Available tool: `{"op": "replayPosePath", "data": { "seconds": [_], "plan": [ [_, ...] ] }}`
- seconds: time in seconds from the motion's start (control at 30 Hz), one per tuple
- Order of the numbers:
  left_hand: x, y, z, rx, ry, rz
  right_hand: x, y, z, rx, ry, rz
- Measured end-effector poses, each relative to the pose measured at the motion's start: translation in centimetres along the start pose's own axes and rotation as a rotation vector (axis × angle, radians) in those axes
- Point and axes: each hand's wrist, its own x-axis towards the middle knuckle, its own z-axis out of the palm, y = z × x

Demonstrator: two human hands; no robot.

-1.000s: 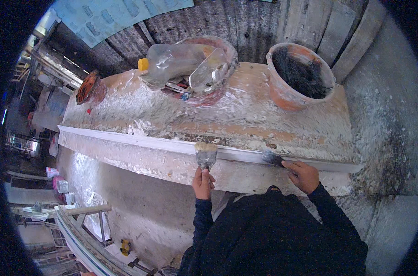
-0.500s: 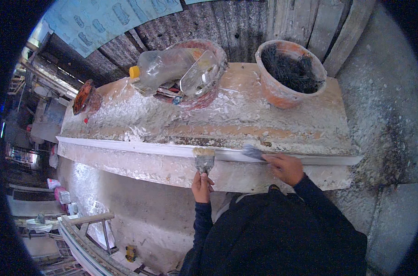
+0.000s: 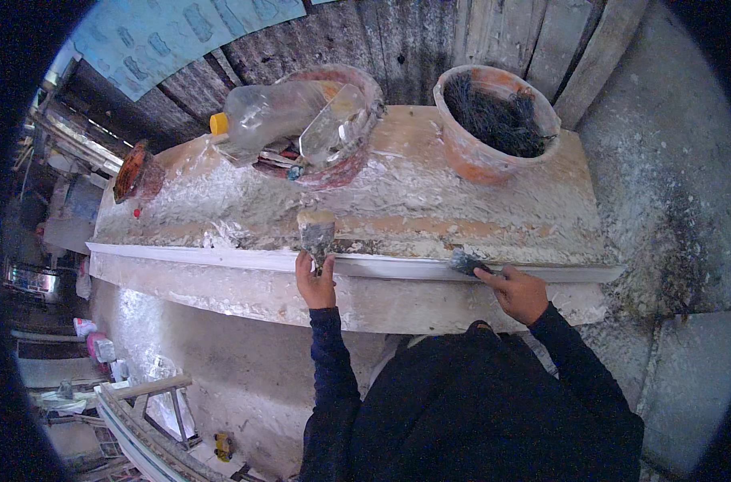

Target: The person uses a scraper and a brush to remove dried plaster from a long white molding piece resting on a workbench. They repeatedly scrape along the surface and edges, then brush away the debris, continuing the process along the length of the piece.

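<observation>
My left hand point(image 3: 317, 281) is closed on the handle of a wide paintbrush point(image 3: 317, 233), its pale bristles pointing away from me above the plaster-smeared bench. Along the bench's near edge runs a long white moulding strip point(image 3: 381, 266). My right hand point(image 3: 520, 294) grips a small grey flat tool point(image 3: 466, 262) with a dark handle. The tool's head lies over the strip, right of the middle; whether it is a scraper or a brush I cannot tell.
A bucket point(image 3: 494, 165) of dark fibres stands at the back right of the bench point(image 3: 413, 136). Left of it, a crusted basin point(image 3: 357, 157) holds a clear plastic bottle point(image 3: 273, 112) and scraps. An orange-brown container point(image 3: 132, 173) lies far left. Corrugated sheeting point(image 3: 341, 40) rises behind.
The paintbrush in my left hand has moved left and away from me, off the strip. My right hand has slid its tool rightward along the strip. The view has shifted slightly.
</observation>
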Motion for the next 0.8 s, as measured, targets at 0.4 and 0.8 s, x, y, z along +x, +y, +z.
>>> {"op": "replayPosePath", "data": {
  "seconds": [0.4,0.8],
  "plan": [
    [0.3,-0.2,0.4,0.047,-0.036,0.019,2.0,-2.5,0.1,-0.095,0.000,-0.033],
    [0.7,-0.9,0.1,0.050,-0.070,0.121,5.2,-5.4,0.7,0.050,-0.016,-0.128]
  ]
}}
